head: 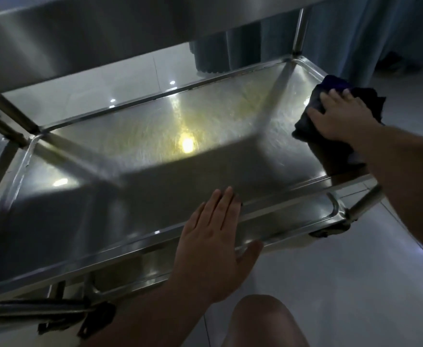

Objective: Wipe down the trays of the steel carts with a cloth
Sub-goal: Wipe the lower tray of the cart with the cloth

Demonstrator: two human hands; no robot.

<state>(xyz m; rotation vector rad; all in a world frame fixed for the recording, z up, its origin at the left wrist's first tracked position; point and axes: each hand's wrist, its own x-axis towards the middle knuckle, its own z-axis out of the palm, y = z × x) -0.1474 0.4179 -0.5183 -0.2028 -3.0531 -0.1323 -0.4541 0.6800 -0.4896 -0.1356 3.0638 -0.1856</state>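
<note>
Nearest me a bare knee [260, 321] sits over the pale tiled floor [343, 284]. My left hand [215, 249] lies flat on the near rim of the steel tray [130, 171], fingers straight and together, thumb splayed. The tray is rectangular, brushed and scuffed, with rounded corners and a raised lip. At its far right edge my right hand [340, 116] presses the dark crumpled cloth [313, 113], fingers spread; I think it is slightly curled. Behind hangs a pleated curtain [355, 33].
</note>
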